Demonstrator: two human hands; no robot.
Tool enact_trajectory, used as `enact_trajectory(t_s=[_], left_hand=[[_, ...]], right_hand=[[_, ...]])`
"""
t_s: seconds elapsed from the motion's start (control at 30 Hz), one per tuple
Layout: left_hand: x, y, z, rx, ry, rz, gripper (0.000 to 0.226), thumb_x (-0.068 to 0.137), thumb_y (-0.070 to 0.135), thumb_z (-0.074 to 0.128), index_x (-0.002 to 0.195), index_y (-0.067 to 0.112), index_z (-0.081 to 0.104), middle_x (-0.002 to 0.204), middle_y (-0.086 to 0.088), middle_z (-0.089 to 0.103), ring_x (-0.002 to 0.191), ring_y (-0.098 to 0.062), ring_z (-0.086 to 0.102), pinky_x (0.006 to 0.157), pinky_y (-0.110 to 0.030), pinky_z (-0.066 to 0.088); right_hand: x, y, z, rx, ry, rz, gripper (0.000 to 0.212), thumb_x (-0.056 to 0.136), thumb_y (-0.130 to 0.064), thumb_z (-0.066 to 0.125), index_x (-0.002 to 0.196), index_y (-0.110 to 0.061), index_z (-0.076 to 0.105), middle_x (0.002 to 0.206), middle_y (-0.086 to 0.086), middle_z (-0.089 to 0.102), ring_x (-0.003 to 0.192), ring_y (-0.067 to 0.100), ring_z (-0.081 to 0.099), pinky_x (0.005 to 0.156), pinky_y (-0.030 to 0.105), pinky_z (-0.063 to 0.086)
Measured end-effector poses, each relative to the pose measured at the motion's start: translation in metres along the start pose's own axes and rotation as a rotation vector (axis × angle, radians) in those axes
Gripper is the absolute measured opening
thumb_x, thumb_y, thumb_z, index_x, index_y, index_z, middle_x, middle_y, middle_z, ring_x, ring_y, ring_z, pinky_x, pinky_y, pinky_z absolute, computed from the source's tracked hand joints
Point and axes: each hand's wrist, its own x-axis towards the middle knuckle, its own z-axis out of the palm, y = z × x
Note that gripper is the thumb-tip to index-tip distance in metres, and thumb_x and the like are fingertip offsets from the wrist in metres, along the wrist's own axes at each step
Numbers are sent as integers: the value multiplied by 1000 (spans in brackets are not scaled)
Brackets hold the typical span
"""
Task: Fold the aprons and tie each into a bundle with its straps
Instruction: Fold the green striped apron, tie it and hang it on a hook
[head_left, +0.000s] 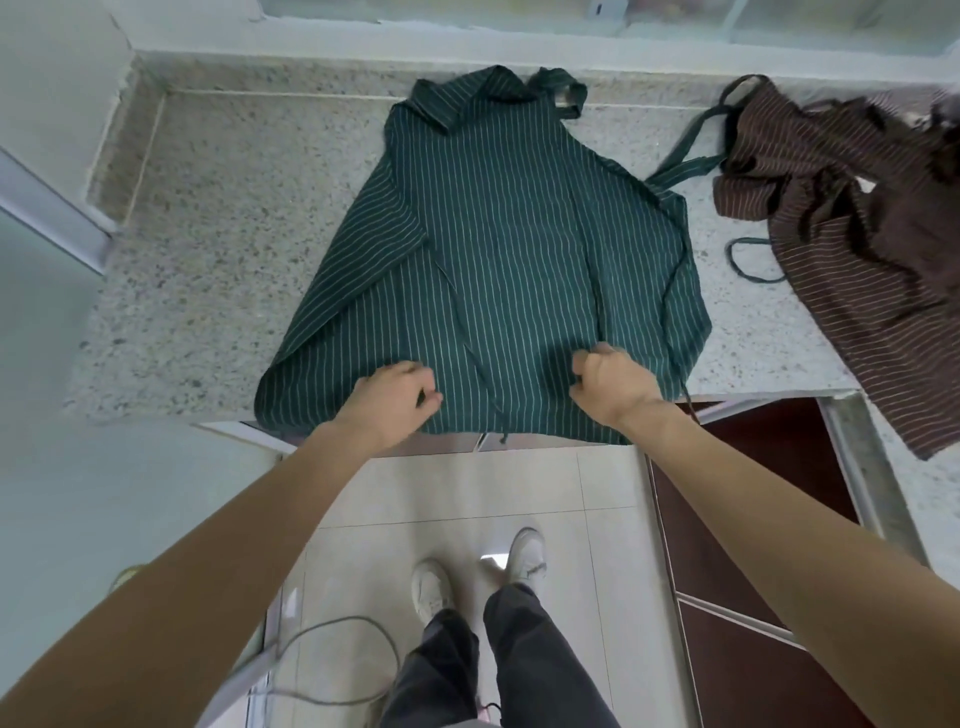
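Note:
A dark green pinstriped apron lies spread on the speckled stone counter, its side flaps folded inward and its neck loop at the far end. Thin green straps trail off to the right. My left hand grips the near hem on the left with curled fingers. My right hand pinches the folded fabric edge near the hem on the right. A brown striped apron lies crumpled at the right of the counter.
The counter's front edge runs just under my hands, with the green apron's hem hanging slightly over it. A wall and window ledge close the far side. Dark red cabinet doors stand below right. A cable lies on the tiled floor.

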Motion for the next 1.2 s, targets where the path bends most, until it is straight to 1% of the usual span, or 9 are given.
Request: enact_trajectory(t_s=[0.13, 0.3, 0.47, 0.63, 0.77, 0.9, 0.97, 1.07, 1.2], left_hand=[[4, -19, 2, -84, 114, -79, 29, 97, 19, 44, 126, 16, 45, 134, -5, 43, 119, -26, 42, 96, -47, 40], [4, -38, -1, -155, 218, -117, 49, 90, -1, 48, 135, 15, 37, 138, -10, 40, 121, -28, 40, 100, -43, 38], [-6, -67, 0, -56, 439, -432, 72, 88, 14, 59, 146, 6, 16, 154, -15, 12, 140, -32, 18, 111, -45, 22], [-13, -97, -7, -188, 358, -707, 64, 86, 35, 64, 132, 1, 36, 136, -21, 34, 126, -35, 32, 101, -48, 33], [-12, -104, -17, -385, 359, -531, 38, 90, 28, 60, 118, 3, 52, 114, -14, 56, 102, -28, 51, 82, -38, 43], [-23, -90, -34, -599, 393, -229, 23, 95, 22, 53, 112, 8, 48, 92, -4, 57, 75, -16, 51, 64, -28, 38], [-30, -77, -44, -680, 300, -91, 26, 90, 18, 61, 113, 14, 49, 92, 5, 57, 77, -6, 54, 67, -21, 43], [-34, -50, -56, -832, 172, 23, 54, 82, 7, 68, 129, 18, 44, 111, 9, 57, 100, -5, 55, 91, -23, 44], [-23, -10, -67, -871, 122, 96, 67, 83, 3, 66, 140, 20, 36, 128, 6, 54, 111, -8, 54, 95, -25, 43]], right_hand=[[13, -17, 12, 95, -68, -7, 58, 95, -28, 49, 146, -19, 23, 146, 14, 27, 135, 34, 24, 106, 49, 36], [20, -53, 23, 155, -121, -225, 72, 94, -36, 52, 150, -33, 7, 158, 5, 4, 143, 33, 9, 112, 51, 27], [31, -90, 31, 76, -110, -185, 64, 95, -38, 48, 149, -32, 15, 155, 8, 10, 138, 36, 17, 108, 51, 34], [35, -101, 32, 25, -45, -115, 71, 91, -18, 60, 148, -27, 19, 149, 10, 19, 135, 37, 24, 104, 46, 39], [29, -106, 41, -22, -35, -89, 82, 90, -12, 60, 151, -26, 8, 153, 6, 11, 137, 33, 19, 103, 45, 42], [30, -100, 42, 88, -13, -93, 74, 91, -5, 56, 151, -12, 12, 156, 4, 11, 139, 30, 20, 111, 39, 33], [31, -96, 34, 193, -20, -123, 70, 91, -7, 56, 149, -8, 16, 155, 6, 17, 139, 29, 25, 112, 32, 26], [28, -88, 20, 380, 9, -115, 68, 92, -7, 56, 149, -7, 20, 155, 5, 20, 136, 26, 34, 110, 27, 28], [23, -71, 6, 648, 76, -102, 66, 91, -2, 56, 148, -9, 25, 153, 5, 22, 114, 24, 52, 104, 39, 42]])
